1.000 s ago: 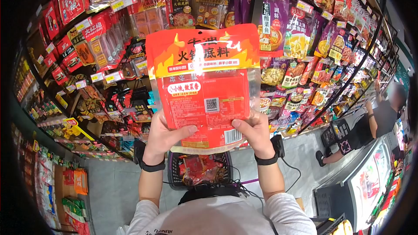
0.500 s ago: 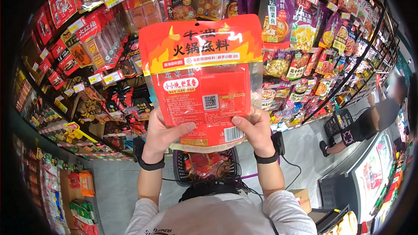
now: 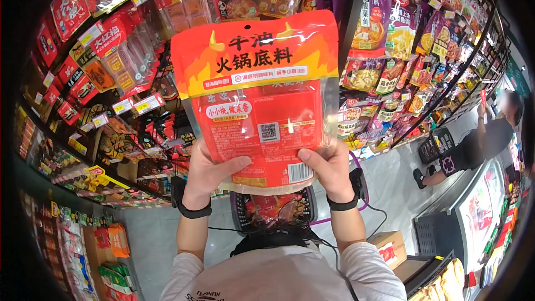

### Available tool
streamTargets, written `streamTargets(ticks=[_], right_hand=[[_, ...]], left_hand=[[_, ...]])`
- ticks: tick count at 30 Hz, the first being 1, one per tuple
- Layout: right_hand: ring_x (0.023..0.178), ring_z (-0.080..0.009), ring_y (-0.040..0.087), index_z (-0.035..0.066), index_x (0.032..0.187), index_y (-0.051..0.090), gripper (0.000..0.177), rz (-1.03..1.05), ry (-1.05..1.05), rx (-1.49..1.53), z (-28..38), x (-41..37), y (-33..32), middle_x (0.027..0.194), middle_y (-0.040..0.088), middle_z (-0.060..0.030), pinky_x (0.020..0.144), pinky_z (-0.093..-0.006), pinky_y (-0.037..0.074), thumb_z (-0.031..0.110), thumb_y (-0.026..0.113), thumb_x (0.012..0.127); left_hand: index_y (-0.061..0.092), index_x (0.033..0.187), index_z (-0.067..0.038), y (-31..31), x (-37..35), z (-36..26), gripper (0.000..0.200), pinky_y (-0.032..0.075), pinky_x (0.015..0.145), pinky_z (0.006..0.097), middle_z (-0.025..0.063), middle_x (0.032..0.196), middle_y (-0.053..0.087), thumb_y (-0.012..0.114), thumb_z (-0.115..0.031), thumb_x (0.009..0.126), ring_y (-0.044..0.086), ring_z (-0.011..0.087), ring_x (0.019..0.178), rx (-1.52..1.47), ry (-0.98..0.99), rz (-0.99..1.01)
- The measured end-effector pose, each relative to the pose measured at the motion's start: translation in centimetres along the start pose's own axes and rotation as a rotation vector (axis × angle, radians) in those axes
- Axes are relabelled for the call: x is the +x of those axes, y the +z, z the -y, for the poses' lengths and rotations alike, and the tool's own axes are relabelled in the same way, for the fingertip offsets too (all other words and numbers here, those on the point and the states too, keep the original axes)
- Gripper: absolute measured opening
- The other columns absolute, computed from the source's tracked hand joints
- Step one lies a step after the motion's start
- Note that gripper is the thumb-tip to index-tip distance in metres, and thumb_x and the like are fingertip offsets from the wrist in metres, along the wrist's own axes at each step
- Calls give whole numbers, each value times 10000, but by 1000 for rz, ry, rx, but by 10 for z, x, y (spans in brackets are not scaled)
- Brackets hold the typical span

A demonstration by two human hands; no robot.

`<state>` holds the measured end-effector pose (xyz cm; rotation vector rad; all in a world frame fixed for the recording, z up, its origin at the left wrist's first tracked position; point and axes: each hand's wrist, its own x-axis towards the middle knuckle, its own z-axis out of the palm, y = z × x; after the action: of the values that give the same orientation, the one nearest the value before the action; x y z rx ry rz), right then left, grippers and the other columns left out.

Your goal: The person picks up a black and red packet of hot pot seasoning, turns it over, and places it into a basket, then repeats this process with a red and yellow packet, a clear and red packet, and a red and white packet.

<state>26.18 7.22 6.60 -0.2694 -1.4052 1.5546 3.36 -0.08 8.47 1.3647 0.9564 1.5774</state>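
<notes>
Between my two hands a red and yellow packet of hotpot base (image 3: 259,106) is held up, its printed side with a QR code and barcode facing me. My left hand (image 3: 209,170) grips the lower left edge, thumb across the front. At the lower right edge, my right hand (image 3: 329,170) pinches it the same way, thumb beside the barcode. The other fingers of both hands are hidden behind the packet. Below it, a dark shopping basket (image 3: 241,217) holds red packets and is partly covered by the packet and my body.
Shelves of hanging seasoning pouches (image 3: 370,17) and red packets (image 3: 120,50) curve around in front. Another person (image 3: 482,139) stands at the right near a second basket (image 3: 437,145). A chest freezer (image 3: 457,226) and a cardboard box (image 3: 390,248) are at lower right. Cables run by my wrists.
The view has shifted slightly, so the shelves and basket sit differently in it. The packet is tilted a little more and still held in both hands.
</notes>
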Motion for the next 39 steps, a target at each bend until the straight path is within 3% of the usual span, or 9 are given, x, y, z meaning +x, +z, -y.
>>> streamTargets(ticks=[19,39], right_hand=[[985,-117,602,-33,1107,633,273,-2,82,-1,-23,31,34,1079,668,-79,878,-286,470,-45,645,834],[1008,-127,601,-23,1154,616,306,54,69,52,-31,53,27,1114,659,-89,893,-297,470,-30,637,848]], left_hand=[[437,1304,-17,-53,-6,13,729,489,935,346,90,1193,605,790,31,669,593,177,1077,-205,-132,-114],[447,1306,-23,-58,11,20,724,485,939,351,87,1203,601,789,32,670,592,182,1085,-239,-68,-141]])
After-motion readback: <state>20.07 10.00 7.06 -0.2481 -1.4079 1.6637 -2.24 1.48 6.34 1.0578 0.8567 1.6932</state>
